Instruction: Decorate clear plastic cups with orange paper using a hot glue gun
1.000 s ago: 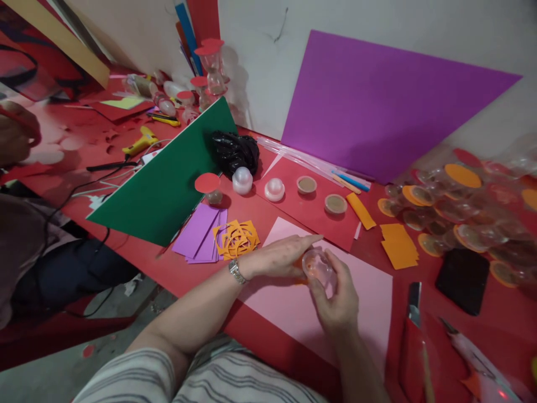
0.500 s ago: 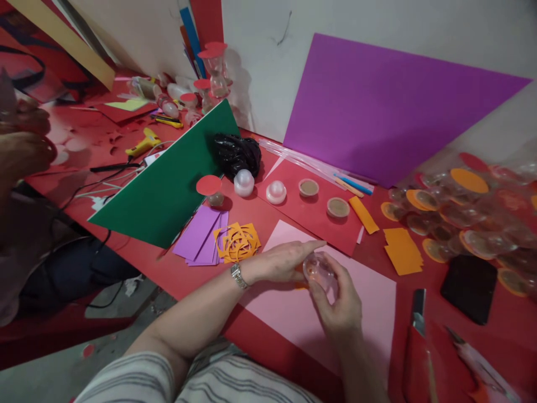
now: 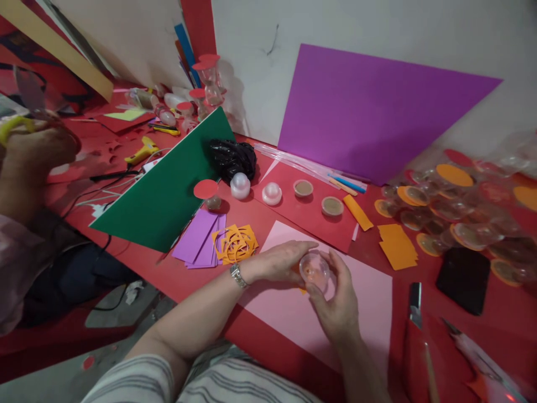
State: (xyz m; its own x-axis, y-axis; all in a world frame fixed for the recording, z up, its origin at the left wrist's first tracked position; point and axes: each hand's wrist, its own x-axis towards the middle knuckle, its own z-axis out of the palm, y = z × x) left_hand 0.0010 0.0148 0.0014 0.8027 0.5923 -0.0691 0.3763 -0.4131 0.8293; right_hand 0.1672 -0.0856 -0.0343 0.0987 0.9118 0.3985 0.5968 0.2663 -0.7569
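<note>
Grip: my right hand point(image 3: 338, 302) and left hand point(image 3: 279, 262) both clasp the clear cup point(image 3: 314, 270).
Change: barely any; cup stays over the pink sheet point(image 3: 369, 308).
Meaning: I judge fitting continues.

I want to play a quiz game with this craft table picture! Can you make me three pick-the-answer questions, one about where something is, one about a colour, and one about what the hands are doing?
1. Where does the orange cut-out paper lie?
A. on the purple strips
B. on the black pouch
C. inside the clear cup

2. What colour is the sheet under the hands?
A. green
B. pink
C. blue

3. What are the left hand and right hand doing?
A. resting flat and apart
B. both holding one clear cup
C. cutting with scissors

Answers: 1 A, its edge overlaps the strips. 2 B, pink shows all round the hands. 3 B, fingers of both hands close around the cup.
</note>
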